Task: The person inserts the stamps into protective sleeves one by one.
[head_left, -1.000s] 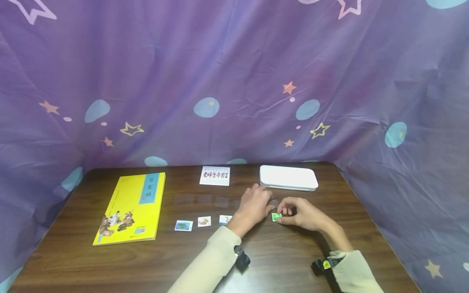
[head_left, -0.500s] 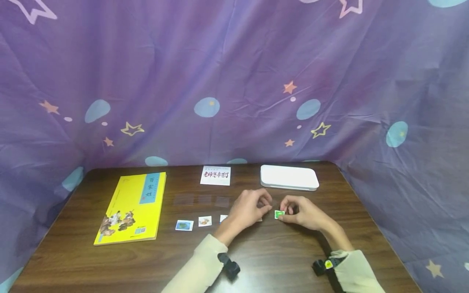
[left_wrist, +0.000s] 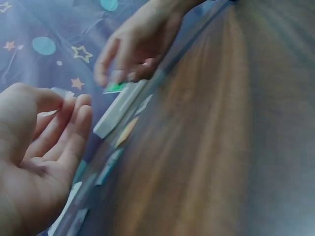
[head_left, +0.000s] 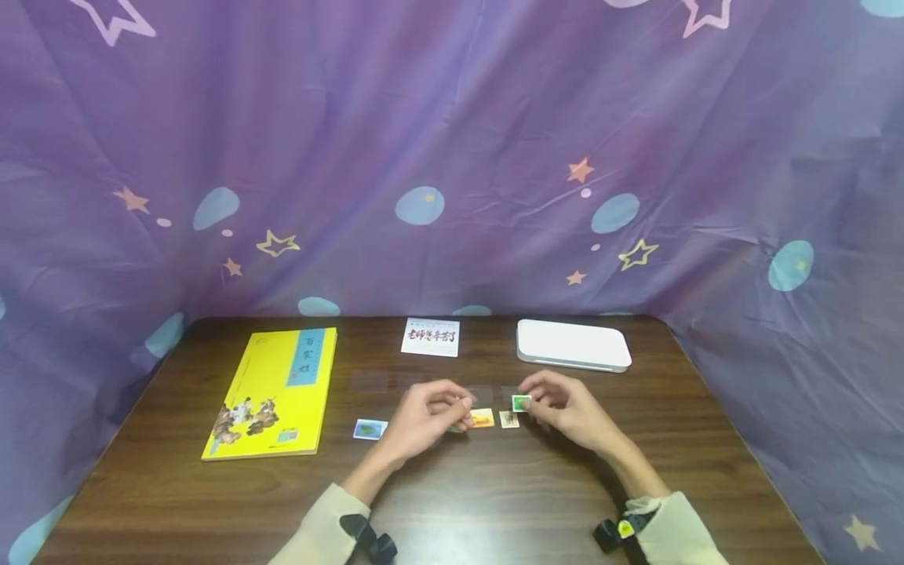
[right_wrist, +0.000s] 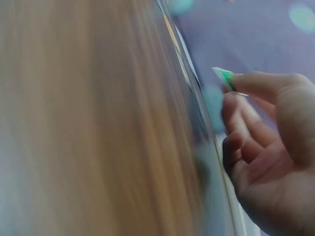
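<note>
My right hand pinches a small green stamp with a white border between thumb and fingertips, close above the table. In the right wrist view the stamp stands tilted at the fingertips. My left hand pinches a small clear sleeve, its whitish edge showing between thumb and forefinger in the left wrist view. Below the hands lies a row of stamps: a blue one, an orange one and a beige one. The left hand hides others in the row.
More clear sleeves, one at the left, lie flat behind the stamps. A yellow book is on the left. Along the back are a white card with red writing and a flat white case.
The left hand has drawn back to the left from the right end of the sleeve row and turned its fingertips up. The right hand has shifted slightly left, still pinching the green stamp.
</note>
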Demonstrator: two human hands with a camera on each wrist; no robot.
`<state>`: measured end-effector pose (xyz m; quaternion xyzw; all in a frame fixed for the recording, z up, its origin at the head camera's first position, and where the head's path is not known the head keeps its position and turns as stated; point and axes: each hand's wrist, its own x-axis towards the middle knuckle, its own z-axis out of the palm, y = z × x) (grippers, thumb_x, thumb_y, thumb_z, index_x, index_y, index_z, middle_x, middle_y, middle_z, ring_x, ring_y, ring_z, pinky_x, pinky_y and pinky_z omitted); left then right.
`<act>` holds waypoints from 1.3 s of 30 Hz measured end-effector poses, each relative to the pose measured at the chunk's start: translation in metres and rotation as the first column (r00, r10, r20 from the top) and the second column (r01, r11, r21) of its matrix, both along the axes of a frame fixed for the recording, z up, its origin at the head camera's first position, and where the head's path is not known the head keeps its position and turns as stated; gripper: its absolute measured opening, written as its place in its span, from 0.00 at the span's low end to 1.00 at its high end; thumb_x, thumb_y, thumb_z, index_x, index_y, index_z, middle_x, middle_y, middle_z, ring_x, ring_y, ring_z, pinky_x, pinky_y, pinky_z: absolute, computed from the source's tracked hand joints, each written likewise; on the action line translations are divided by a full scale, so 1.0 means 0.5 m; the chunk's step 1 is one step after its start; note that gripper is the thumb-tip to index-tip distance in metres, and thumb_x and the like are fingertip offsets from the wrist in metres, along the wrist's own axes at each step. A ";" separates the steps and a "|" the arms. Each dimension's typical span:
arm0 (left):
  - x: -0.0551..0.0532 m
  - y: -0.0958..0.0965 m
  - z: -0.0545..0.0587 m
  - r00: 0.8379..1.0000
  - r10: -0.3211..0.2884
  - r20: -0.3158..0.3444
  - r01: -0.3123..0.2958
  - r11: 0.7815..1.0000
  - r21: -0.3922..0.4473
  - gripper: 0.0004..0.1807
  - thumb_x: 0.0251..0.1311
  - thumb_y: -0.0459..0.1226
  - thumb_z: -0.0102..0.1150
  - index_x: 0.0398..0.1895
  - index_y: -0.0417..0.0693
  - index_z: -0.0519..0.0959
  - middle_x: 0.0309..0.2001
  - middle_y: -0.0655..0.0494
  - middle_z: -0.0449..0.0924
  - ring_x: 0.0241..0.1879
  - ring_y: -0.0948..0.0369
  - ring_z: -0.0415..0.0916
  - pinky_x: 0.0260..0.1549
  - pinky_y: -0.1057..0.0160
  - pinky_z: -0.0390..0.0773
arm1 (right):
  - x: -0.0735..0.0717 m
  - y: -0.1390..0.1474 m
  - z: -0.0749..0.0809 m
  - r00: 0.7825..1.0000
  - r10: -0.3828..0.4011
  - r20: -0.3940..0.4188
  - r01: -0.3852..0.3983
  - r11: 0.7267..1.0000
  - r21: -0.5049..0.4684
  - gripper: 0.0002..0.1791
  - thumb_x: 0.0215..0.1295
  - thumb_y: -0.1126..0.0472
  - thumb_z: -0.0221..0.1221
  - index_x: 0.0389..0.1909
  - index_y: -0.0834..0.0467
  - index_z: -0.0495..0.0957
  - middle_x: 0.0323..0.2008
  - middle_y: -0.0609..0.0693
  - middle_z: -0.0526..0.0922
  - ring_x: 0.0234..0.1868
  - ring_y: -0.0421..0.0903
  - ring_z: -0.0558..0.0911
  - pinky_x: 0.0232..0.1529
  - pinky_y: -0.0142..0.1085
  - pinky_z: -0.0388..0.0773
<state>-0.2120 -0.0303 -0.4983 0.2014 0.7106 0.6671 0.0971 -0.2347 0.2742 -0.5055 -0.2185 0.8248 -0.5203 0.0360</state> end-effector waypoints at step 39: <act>0.034 0.004 -0.044 0.992 -0.101 0.075 0.101 0.995 0.006 0.15 0.79 0.39 0.62 0.45 0.32 0.82 0.35 0.41 0.92 0.34 0.48 0.93 0.38 0.56 0.97 | 0.068 -0.109 -0.010 0.985 -0.038 0.170 0.071 0.979 -0.189 0.12 0.71 0.60 0.71 0.53 0.56 0.87 0.40 0.65 0.92 0.24 0.43 0.83 0.14 0.33 0.78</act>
